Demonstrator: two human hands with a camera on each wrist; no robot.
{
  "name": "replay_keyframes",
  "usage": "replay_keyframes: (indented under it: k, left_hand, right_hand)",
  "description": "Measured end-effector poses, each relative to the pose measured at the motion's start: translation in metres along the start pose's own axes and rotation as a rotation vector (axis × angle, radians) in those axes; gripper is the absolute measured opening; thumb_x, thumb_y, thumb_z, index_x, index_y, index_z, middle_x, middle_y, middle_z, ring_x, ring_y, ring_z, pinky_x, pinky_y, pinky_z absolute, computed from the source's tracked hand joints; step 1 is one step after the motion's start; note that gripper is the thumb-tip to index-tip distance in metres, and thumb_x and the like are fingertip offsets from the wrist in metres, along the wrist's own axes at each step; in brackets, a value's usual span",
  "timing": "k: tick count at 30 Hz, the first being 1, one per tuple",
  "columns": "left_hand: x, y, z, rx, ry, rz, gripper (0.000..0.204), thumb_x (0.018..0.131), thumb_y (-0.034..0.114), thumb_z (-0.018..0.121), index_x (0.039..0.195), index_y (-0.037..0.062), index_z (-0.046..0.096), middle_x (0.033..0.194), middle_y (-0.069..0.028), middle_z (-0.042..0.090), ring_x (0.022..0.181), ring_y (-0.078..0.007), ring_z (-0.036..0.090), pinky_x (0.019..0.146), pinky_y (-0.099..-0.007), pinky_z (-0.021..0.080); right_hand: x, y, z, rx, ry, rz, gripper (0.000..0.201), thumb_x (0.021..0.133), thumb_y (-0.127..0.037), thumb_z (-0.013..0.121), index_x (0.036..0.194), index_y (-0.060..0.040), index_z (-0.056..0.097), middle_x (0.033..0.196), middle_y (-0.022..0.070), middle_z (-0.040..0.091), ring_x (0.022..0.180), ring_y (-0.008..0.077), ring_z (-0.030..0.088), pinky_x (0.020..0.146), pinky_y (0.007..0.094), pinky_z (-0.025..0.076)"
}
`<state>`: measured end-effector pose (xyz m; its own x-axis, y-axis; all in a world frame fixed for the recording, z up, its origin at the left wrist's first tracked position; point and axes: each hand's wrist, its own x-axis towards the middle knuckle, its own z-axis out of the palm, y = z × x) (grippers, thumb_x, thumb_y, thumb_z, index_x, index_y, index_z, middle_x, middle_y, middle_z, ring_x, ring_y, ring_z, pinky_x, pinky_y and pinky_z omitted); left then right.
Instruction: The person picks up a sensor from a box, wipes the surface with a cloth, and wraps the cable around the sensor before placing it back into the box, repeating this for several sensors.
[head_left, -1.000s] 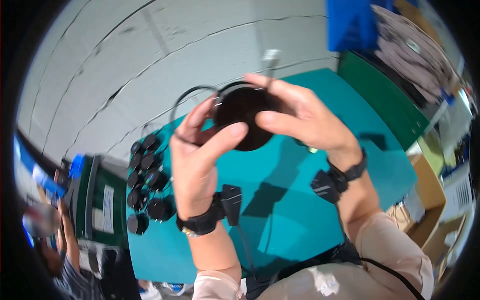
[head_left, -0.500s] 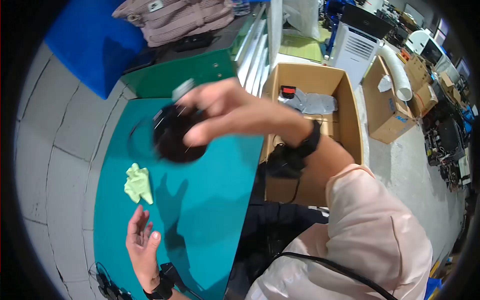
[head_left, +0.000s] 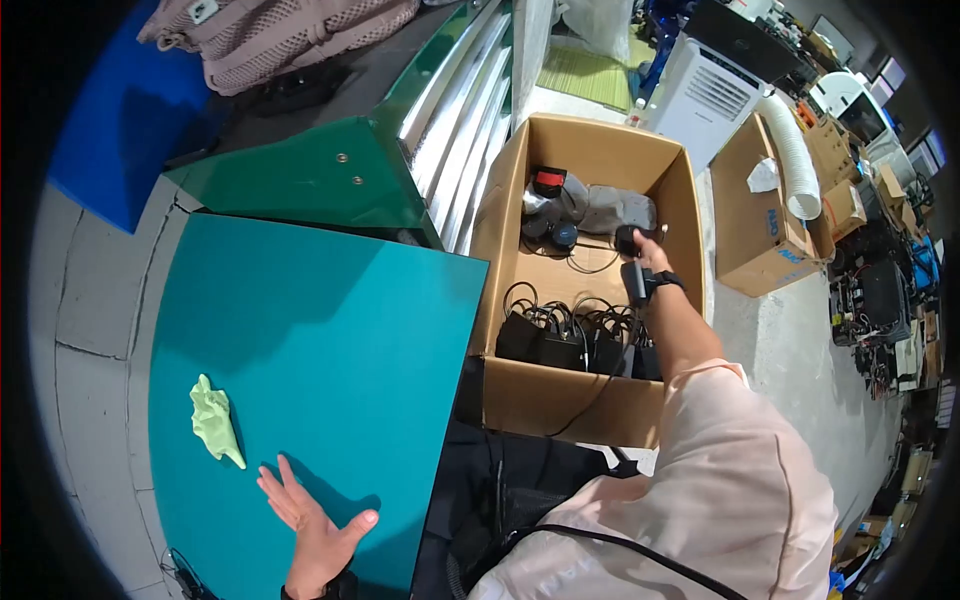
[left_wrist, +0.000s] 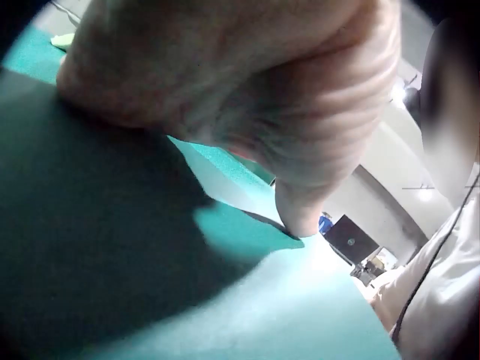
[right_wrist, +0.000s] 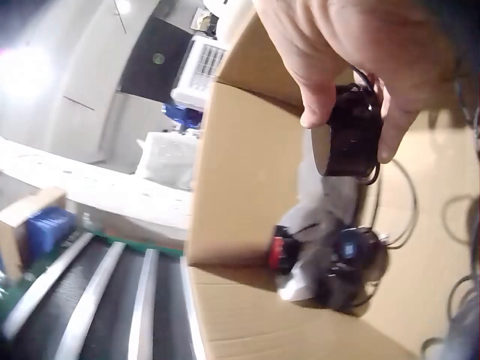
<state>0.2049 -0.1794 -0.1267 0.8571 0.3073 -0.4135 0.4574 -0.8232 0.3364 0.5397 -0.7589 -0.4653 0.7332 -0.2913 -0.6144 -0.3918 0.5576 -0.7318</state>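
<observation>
My right hand (head_left: 655, 262) reaches into a cardboard box (head_left: 560, 405) and grips a round black device (right_wrist: 351, 139) with a cable, thumb on one side and fingers on the other. More round black devices (head_left: 548, 235) lie in the box's far left corner, beside a red and black item (head_left: 549, 181) and grey plastic wrapping (head_left: 618, 210). Several black blocks with coiled cables (head_left: 557, 345) line the near wall of the box. Over the green tabletop (head_left: 330, 330), my left hand (head_left: 318, 540) has its fingers spread and holds nothing. A crumpled pale green cloth-like piece (head_left: 214, 422) lies just beyond its fingertips.
A green metal cabinet (head_left: 300, 180) with a pink bag (head_left: 290, 40) on top stands past the table. Right of the box are another carton (head_left: 745, 240), a white hose (head_left: 790, 150) and a white appliance (head_left: 705, 95). A thin black cable (head_left: 590, 405) hangs over the box's near edge.
The right hand has carried the round device from over the table, where both hands held it, rightward and down into the box. The left hand let go and stays over the table.
</observation>
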Motion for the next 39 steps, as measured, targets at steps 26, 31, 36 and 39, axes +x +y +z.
replay_keyframes:
  k: [26,31,36,39]
  left_hand:
    - [0.011,-0.002,-0.003,0.097,-0.029,0.002,0.158,0.025,0.047,0.088,0.143,0.0000,-0.005,0.144,-0.0342,-0.012,0.136,-0.0466,-0.005,0.110,-0.0513,0.004]
    - [0.003,0.003,-0.003,0.182,-0.032,-0.066,0.145,0.043,0.069,0.075,0.144,0.0048,-0.006,0.142,-0.0369,-0.014,0.133,-0.0503,-0.013,0.109,-0.0548,0.000]
    - [0.006,0.007,0.003,0.243,0.006,-0.040,0.146,0.045,0.079,0.067,0.142,-0.0008,-0.007,0.139,-0.0425,-0.009,0.132,-0.0522,-0.012,0.109,-0.0560,0.001]
    - [0.008,0.011,0.001,0.294,-0.012,-0.083,0.145,0.048,0.082,0.062,0.141,-0.0064,-0.005,0.137,-0.0459,-0.006,0.130,-0.0571,-0.009,0.108,-0.0572,0.002]
  right_hand:
    - [0.199,0.115,-0.061,-0.644,-0.139,0.158,0.046,0.082,-0.053,0.060,0.087,-0.0078,0.059,0.077,0.0096,0.062,0.060,0.0211,0.060,0.051,0.0309,0.049]
    - [0.216,0.098,-0.054,-0.542,-0.298,0.276,0.056,0.082,-0.058,0.053,0.100,-0.0047,0.059,0.081,0.0107,0.063,0.067,0.0250,0.062,0.058,0.0365,0.051]
    - [0.183,0.040,-0.028,-0.538,-0.214,0.088,0.048,0.081,-0.040,0.057,0.114,-0.0044,0.056,0.085,0.0074,0.062,0.070,0.0218,0.061,0.061,0.0332,0.050]
    - [0.133,-0.012,0.013,-0.794,-0.150,-0.149,0.039,0.081,-0.030,0.059,0.110,-0.0038,0.058,0.082,0.0058,0.061,0.068,0.0191,0.059,0.060,0.0305,0.048]
